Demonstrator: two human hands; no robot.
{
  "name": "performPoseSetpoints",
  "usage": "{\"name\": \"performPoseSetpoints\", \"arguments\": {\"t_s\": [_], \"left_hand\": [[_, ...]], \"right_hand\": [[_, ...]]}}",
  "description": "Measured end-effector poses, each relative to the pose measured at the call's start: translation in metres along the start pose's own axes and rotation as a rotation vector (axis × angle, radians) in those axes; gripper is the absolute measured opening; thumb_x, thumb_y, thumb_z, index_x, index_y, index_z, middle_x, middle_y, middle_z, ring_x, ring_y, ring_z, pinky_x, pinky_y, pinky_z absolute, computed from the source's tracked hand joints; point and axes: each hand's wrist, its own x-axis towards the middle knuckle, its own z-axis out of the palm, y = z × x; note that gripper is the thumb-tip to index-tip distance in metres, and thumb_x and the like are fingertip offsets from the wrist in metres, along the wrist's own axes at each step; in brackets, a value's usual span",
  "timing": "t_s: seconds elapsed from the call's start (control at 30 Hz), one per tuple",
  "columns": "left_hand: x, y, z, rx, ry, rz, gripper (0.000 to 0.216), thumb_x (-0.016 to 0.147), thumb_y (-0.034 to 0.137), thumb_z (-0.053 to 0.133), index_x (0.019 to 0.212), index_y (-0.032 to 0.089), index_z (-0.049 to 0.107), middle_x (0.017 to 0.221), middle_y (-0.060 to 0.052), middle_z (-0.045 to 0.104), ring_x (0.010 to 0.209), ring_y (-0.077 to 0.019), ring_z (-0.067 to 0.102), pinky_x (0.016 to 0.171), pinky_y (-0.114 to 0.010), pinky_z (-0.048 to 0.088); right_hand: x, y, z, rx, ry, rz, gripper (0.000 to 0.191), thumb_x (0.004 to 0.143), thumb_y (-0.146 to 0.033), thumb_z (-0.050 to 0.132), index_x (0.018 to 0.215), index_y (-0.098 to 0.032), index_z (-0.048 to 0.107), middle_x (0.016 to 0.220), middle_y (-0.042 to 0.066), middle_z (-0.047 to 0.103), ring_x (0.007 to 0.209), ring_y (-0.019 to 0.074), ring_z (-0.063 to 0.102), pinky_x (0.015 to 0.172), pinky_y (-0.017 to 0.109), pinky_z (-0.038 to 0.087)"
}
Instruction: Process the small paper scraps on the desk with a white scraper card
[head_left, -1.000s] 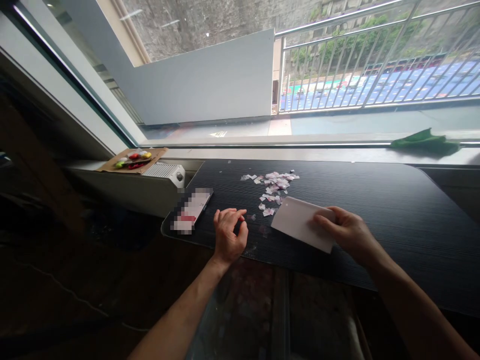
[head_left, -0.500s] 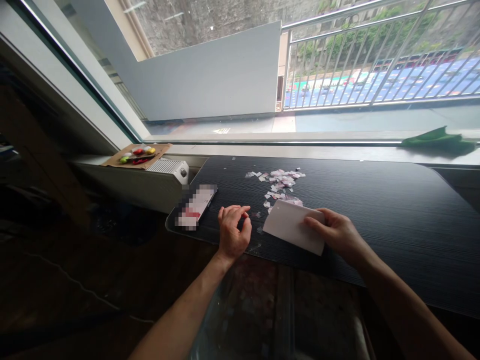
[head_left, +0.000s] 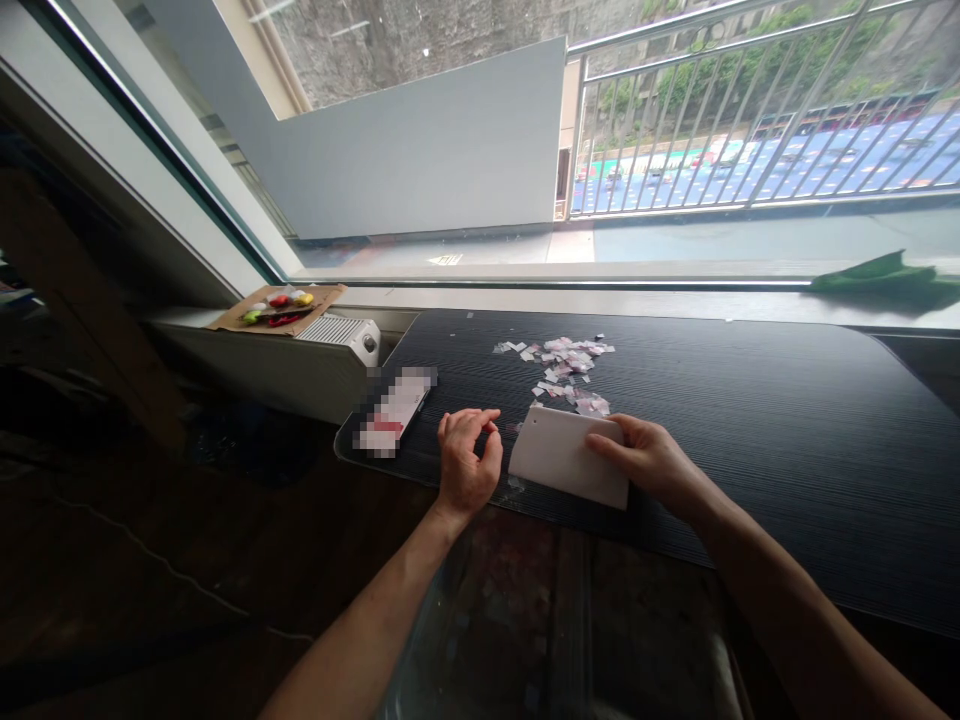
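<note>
My right hand grips a white card by its right edge, thumb on the near face. A small dark hole shows near the card's top left corner. The card is tilted over the front part of the black table, just before a loose pile of small paper scraps. Left of the card, my left hand hovers by the table's front edge. Its fingers are loosely bent, the index finger stretched out, and no object is visible in it. A few clear bits lie under the card's lower left edge.
A phone-like thing, blurred out, lies at the table's left end. Behind it are a white radiator and cardboard bearing colourful items. Green cloth-like material rests on the windowsill. Below the front edge is a dim, see-through container.
My right hand has moved the card a little to the left and closer to my left hand. The left hand has kept its place and shape.
</note>
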Motion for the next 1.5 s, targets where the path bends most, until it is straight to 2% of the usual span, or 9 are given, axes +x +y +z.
{"name": "performPoseSetpoints", "arguments": {"t_s": [0.17, 0.37, 0.73, 1.0, 1.17, 1.33, 1.5], "left_hand": [[0.001, 0.001, 0.0, -0.013, 0.009, 0.009, 0.021, 0.085, 0.017, 0.05, 0.098, 0.018, 0.066, 0.085, -0.005, 0.069, 0.096, -0.0228, 0.061, 0.098, -0.045, 0.041], [0.001, 0.003, -0.001, -0.001, -0.015, -0.031, 0.022, 0.083, 0.016, 0.051, 0.098, 0.021, 0.066, 0.084, -0.004, 0.069, 0.096, -0.0226, 0.061, 0.101, -0.045, 0.039], [0.001, 0.004, 0.0, 0.006, -0.022, -0.05, 0.022, 0.082, 0.015, 0.051, 0.097, 0.021, 0.066, 0.085, -0.004, 0.07, 0.097, -0.0226, 0.062, 0.104, -0.047, 0.036], [0.001, 0.003, 0.001, -0.004, -0.003, -0.033, 0.021, 0.083, 0.016, 0.051, 0.097, 0.021, 0.066, 0.084, -0.004, 0.069, 0.096, -0.0225, 0.062, 0.102, -0.046, 0.037], [0.001, 0.003, 0.001, 0.003, -0.003, -0.037, 0.022, 0.083, 0.016, 0.051, 0.098, 0.021, 0.066, 0.082, -0.003, 0.069, 0.096, -0.0224, 0.062, 0.102, -0.046, 0.037], [0.001, 0.003, 0.001, 0.0, 0.0, -0.036, 0.022, 0.083, 0.016, 0.051, 0.097, 0.021, 0.066, 0.083, -0.004, 0.07, 0.096, -0.0225, 0.062, 0.102, -0.046, 0.037], [0.0, 0.003, 0.001, 0.0, 0.001, -0.032, 0.021, 0.083, 0.016, 0.05, 0.096, 0.021, 0.066, 0.082, -0.003, 0.069, 0.096, -0.0224, 0.063, 0.103, -0.046, 0.037]], "right_hand": [[-0.006, -0.001, -0.003, 0.059, -0.042, 0.036, 0.035, 0.066, -0.045, 0.073, 0.082, -0.015, 0.066, 0.067, 0.001, 0.068, 0.059, 0.0159, 0.06, 0.05, 0.025, 0.045], [-0.002, 0.0, -0.006, 0.092, -0.001, 0.06, 0.034, 0.061, -0.045, 0.077, 0.078, -0.018, 0.066, 0.063, 0.0, 0.067, 0.055, 0.0158, 0.059, 0.047, 0.025, 0.045], [-0.003, 0.007, -0.006, 0.063, -0.151, 0.063, 0.038, 0.066, -0.052, 0.073, 0.079, -0.016, 0.067, 0.066, 0.002, 0.069, 0.055, 0.0149, 0.059, 0.047, 0.024, 0.042], [-0.004, 0.003, -0.007, 0.066, -0.104, 0.067, 0.037, 0.065, -0.052, 0.073, 0.078, -0.017, 0.067, 0.066, 0.001, 0.068, 0.056, 0.0152, 0.059, 0.049, 0.024, 0.043], [-0.007, -0.004, -0.005, 0.032, -0.141, 0.078, 0.037, 0.061, -0.05, 0.076, 0.075, -0.017, 0.066, 0.064, 0.001, 0.068, 0.055, 0.0153, 0.059, 0.048, 0.025, 0.043], [-0.013, -0.005, -0.006, 0.014, -0.151, 0.031, 0.035, 0.064, -0.049, 0.074, 0.075, -0.016, 0.067, 0.064, 0.001, 0.067, 0.056, 0.0152, 0.059, 0.047, 0.024, 0.043], [-0.034, -0.017, -0.006, -0.073, -0.098, -0.072, 0.028, 0.072, -0.046, 0.067, 0.078, -0.018, 0.067, 0.063, 0.0, 0.064, 0.055, 0.014, 0.056, 0.047, 0.022, 0.042]]}}
